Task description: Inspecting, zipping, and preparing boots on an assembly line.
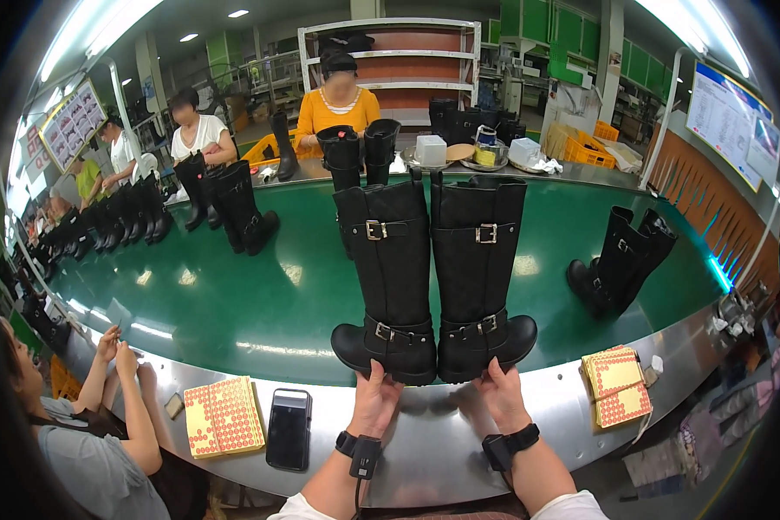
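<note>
two hands meet the toes of a pair of tall black boots at the near edge of the green conveyor belt (234, 303). left hand (374, 400) grasps the toe of the left boot (388, 277); right hand (501, 394) grasps the toe of the right boot (479, 269). both boots stand upright, touching. nearer, a black phone (289, 428) and sticker sheets (224, 416) lie on the metal ledge (433, 433). farther off, another boot pair (620, 260) stands on the belt.
</note>
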`<state>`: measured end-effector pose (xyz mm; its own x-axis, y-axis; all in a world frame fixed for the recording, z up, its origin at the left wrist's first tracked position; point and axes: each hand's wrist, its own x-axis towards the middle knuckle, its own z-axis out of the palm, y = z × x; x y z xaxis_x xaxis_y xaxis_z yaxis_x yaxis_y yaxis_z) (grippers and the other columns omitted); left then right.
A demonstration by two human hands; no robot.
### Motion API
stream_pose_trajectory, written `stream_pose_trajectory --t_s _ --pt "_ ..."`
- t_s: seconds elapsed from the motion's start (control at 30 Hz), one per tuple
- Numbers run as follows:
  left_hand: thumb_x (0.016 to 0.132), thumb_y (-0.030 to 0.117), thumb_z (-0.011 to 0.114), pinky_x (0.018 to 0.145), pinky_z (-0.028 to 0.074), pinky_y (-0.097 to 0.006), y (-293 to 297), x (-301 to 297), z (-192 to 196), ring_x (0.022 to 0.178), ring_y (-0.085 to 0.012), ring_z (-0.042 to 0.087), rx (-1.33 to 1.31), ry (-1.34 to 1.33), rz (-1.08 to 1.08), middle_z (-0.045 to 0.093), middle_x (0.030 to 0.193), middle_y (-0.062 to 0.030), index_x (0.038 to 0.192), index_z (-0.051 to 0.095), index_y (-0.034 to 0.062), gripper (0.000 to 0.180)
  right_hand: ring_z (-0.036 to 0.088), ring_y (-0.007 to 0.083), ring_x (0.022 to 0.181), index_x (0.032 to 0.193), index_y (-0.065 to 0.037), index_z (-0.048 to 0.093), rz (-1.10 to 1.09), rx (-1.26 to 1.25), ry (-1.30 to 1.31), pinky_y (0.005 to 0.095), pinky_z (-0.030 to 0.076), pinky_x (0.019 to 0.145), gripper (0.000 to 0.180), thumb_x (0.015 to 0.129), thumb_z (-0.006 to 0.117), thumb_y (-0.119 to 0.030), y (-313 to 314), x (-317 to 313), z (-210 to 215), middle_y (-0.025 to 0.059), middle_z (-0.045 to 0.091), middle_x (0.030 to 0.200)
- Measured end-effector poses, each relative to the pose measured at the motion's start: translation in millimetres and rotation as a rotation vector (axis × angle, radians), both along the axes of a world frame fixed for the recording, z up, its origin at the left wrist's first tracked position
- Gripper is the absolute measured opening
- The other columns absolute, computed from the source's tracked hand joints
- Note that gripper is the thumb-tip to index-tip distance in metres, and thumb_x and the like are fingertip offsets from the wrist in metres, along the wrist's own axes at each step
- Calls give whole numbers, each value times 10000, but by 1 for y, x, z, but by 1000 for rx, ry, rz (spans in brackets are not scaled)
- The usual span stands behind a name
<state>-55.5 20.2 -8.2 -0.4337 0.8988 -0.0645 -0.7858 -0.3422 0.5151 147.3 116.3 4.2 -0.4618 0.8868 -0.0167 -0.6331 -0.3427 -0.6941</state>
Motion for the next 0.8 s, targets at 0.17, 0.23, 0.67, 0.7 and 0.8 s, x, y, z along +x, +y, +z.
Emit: stream_pose_trajectory --t_s 0.17,0.23,0.67,0.7,0.8 --pt "914 280 646 981 415 -443 0 -1 2 1137 -186 503 -18 10 7 483 1311 28 1369 331 290 553 541 165 1118 1338 -124 437 -5 13 -1 368 488 889 484 915 657 -210 1 -1 -2 8 547 1263" --pt "914 278 646 983 410 -444 0 -1 0 1145 -187 500 -17 12 7 482 1315 28 1367 331 288 552 543 169 1121 1340 -120 435 -5 16 2 370 489 890 482 918 653 -205 1 0 -4 11 545 1270" --pt "914 274 652 990 422 -443 -1 3 3 1164 -194 495 -33 -11 33 482 1319 19 1364 332 288 553 529 159 1145 1343 -116 436 -5 0 -48 377 476 916 438 948 609 -196 -5 -1 8 4 541 1278" --pt "913 289 655 957 442 -429 0 4 0 1139 -194 505 -52 -3 36 486 1309 20 1362 334 295 551 529 159 1145 1343 -116 436 -11 -25 -65 377 476 916 438 948 609 -196 -5 0 5 4 541 1278" --pt "904 320 664 931 445 -416 4 3 0 1121 -193 512 -82 6 44 487 1304 25 1360 334 302 564 536 133 1077 1304 -127 465 -28 -59 -100 360 477 870 398 944 619 -200 -1 -2 -2 -19 552 1231"
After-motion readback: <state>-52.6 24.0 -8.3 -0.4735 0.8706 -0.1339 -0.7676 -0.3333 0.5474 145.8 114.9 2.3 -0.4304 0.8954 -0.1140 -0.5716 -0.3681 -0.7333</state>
